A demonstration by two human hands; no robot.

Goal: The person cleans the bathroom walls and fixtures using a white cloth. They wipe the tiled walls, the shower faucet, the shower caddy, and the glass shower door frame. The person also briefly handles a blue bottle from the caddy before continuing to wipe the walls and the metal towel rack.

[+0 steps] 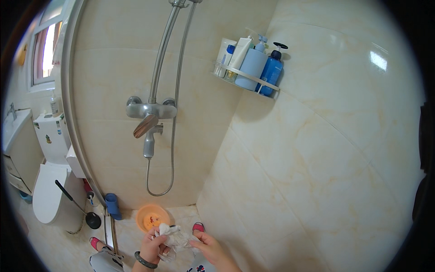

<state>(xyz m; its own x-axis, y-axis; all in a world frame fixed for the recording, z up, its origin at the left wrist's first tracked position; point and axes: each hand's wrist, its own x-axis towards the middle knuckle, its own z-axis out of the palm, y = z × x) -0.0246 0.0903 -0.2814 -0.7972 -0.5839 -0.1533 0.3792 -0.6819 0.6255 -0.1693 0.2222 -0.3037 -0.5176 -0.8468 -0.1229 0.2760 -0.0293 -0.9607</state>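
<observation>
Low in the view, my left hand (152, 245), with a dark bangle on its wrist, grips a crumpled white, partly see-through wad (178, 238) that looks like thin plastic or wet tissue. The fingers of my right hand (208, 245) pinch the right side of the same wad, so it stretches between both hands. A small dark bit shows at its top. Just behind my left hand, an orange plastic basin (153, 217) with a printed pattern inside stands on the tiled floor.
A chrome shower mixer (151, 110) with a hanging hose is on the wall. A corner shelf (249, 77) holds several bottles and tubes. At left are a toilet (47, 193), a black plunger (92, 220), a blue slipper (112, 206) and a metal door frame (69, 102).
</observation>
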